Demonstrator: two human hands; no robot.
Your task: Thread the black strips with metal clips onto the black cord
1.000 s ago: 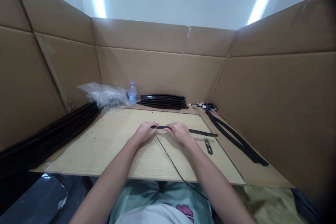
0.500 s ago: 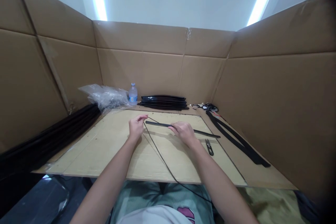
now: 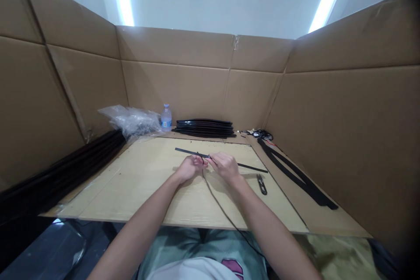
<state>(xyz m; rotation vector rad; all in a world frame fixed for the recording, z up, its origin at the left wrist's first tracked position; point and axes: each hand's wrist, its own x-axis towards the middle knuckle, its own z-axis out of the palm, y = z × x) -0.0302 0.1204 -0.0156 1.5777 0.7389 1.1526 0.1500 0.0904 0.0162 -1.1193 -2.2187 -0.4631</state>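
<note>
A long thin black strip (image 3: 187, 152) lies slanted across the pale board (image 3: 141, 179), its middle raised a little between my hands. My right hand (image 3: 223, 165) is closed around the strip's middle. My left hand (image 3: 190, 167) sits right beside it, fingers pinched where a thin black cord (image 3: 220, 207) meets the strip. The cord runs from there over the board's near edge toward my lap.
Small black snips (image 3: 261, 183) lie right of my right hand. At the back stand a water bottle (image 3: 166, 117), a crumpled clear plastic bag (image 3: 131, 120) and a stack of black strips (image 3: 204, 127). Black strips (image 3: 297, 175) lie at right, a dark bundle (image 3: 59, 173) at left. Cardboard walls enclose everything.
My left hand had swung out left with the cord half a second ago; it has come back beside my right hand. The strip has slid left.
</note>
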